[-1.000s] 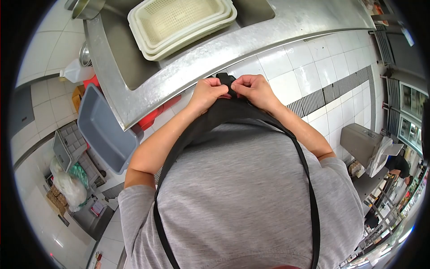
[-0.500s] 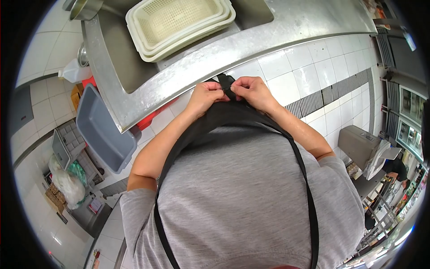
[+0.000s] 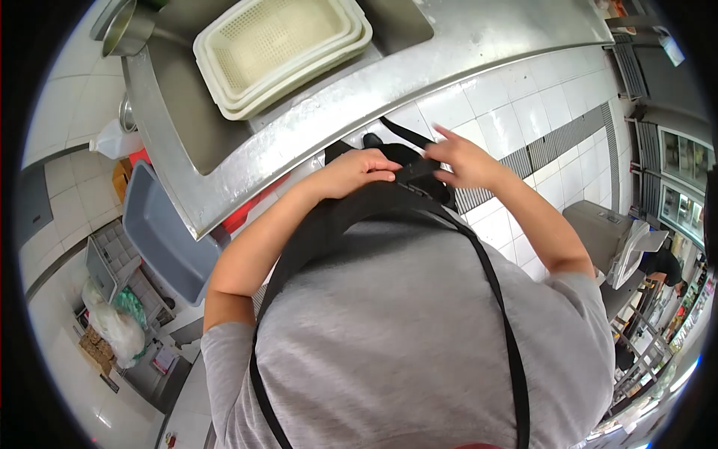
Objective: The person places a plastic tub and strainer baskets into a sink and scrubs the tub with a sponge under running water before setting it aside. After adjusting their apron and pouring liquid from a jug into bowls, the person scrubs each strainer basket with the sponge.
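Note:
My left hand [image 3: 361, 171] is closed at the top edge of the black apron [image 3: 329, 226], with the dark cloth pinched between thumb and fingers. Just to its right, my right hand [image 3: 467, 161] is slightly blurred, its fingers apart beside a black strap [image 3: 406, 133] that stretches up toward the sink edge. No object shows clearly between those fingers. Black apron straps run down both sides of the grey shirt [image 3: 389, 322].
Stacked cream baskets [image 3: 280, 49] sit in the metal sink [image 3: 292, 123] ahead. At the left are a grey-blue tub [image 3: 168, 232], a plastic jug [image 3: 116, 142] and crates. A grey bin [image 3: 594, 228] stands right; beyond it is a person [image 3: 662, 263].
My hands were close together at the black strap. My right hand has moved right and its fingers have opened. The strap is now spread out, and the view has shifted slightly.

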Motion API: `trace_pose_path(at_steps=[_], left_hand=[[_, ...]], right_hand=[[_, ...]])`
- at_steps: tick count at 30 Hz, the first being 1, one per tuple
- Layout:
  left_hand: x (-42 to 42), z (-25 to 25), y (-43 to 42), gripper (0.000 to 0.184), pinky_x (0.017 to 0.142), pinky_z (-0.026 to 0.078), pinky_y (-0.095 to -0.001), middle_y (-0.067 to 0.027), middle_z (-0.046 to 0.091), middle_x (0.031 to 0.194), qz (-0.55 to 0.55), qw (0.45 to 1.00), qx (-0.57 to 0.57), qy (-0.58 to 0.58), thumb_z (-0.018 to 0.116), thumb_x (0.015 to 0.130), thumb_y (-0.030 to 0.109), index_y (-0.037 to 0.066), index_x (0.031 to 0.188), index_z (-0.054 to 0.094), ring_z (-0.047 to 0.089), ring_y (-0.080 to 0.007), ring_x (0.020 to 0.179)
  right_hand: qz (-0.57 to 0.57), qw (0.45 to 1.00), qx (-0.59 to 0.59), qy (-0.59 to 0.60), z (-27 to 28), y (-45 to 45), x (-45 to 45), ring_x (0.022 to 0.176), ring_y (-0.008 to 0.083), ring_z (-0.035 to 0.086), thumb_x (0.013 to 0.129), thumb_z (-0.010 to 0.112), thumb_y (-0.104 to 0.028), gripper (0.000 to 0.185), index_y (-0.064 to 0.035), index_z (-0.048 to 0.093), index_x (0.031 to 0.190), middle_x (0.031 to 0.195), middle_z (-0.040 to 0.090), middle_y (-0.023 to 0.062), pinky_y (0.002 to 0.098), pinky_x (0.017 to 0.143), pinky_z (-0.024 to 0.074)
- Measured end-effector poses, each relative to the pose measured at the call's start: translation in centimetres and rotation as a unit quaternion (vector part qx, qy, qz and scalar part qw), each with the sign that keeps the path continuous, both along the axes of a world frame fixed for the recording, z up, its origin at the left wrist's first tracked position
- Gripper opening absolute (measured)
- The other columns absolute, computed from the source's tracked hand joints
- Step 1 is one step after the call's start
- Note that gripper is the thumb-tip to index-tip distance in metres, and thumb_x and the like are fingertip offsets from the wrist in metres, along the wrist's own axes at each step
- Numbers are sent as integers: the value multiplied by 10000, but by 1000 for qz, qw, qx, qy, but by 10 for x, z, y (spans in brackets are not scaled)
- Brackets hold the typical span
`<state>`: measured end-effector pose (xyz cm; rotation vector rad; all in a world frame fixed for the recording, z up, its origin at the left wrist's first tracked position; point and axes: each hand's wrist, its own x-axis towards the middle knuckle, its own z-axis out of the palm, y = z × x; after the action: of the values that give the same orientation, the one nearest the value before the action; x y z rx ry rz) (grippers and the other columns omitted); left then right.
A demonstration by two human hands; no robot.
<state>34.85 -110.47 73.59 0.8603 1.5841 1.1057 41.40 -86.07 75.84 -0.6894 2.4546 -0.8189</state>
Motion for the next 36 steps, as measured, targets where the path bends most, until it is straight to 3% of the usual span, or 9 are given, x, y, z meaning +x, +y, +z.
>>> trace_pose_path(at_steps=[3,4,6,8,9,11,15,22,36], left_hand=[[-1,0,-4,295,808,392,-267,-82,545,968,-12,1000,9,-8,507,853,275,90,1068,590,525,-195,901],[-4,-1,-2,365,779,407,-272,-75,534,986,-18,999,9,-33,556,814,338,93,1084,580,534,-196,871],[-8,5,13,412,769,416,-278,-82,538,983,-37,999,20,-1,584,784,367,94,1093,573,541,-204,864],[-9,16,38,457,727,434,-292,-80,555,960,-95,991,67,67,636,734,387,91,1078,581,549,-195,848],[-6,23,54,452,695,444,-300,-72,568,940,-132,979,111,106,659,715,378,86,1055,596,551,-177,840],[9,15,93,421,675,460,-324,-99,618,879,-285,947,84,121,672,679,358,73,985,627,589,-210,794],[28,18,131,344,674,468,-350,-123,636,822,-418,888,141,133,654,659,286,43,903,645,605,-241,795],[44,37,123,273,650,469,-369,-136,629,802,-367,902,149,170,633,610,193,38,834,647,597,-277,771],[45,43,115,242,635,460,-371,-122,628,770,-376,889,165,203,618,638,185,46,834,642,593,-276,728]], right_hand=[[-132,952,36,-274,42,26,48,749,328,589,758,575,-190,322,-49,530,1044,772,591,185,338,791,455],[-147,964,-29,-218,39,28,82,768,317,591,802,545,-237,343,-27,513,1071,816,598,182,327,726,468],[-172,888,-6,-427,33,27,132,940,295,558,817,507,-252,408,-24,475,1154,1060,558,196,341,801,440],[-219,851,-117,-463,86,2,128,1033,253,503,768,552,-310,496,1,473,1146,1102,542,177,349,873,385],[-151,903,-103,-389,44,13,155,977,213,529,740,606,-290,473,-11,505,1108,1063,567,139,327,842,408],[-198,894,-51,-398,66,17,147,978,212,529,742,604,-289,470,-11,506,1108,1065,567,138,326,843,407],[-281,892,53,-351,125,42,140,980,211,528,746,599,-288,466,-12,506,1110,1068,566,136,326,847,404],[-362,879,139,-278,190,73,132,983,209,526,754,590,-286,459,-13,507,1113,1074,564,132,325,854,398],[-385,876,162,-241,212,66,133,990,206,522,769,572,-282,445,-15,508,1119,1085,561,124,323,867,388]])
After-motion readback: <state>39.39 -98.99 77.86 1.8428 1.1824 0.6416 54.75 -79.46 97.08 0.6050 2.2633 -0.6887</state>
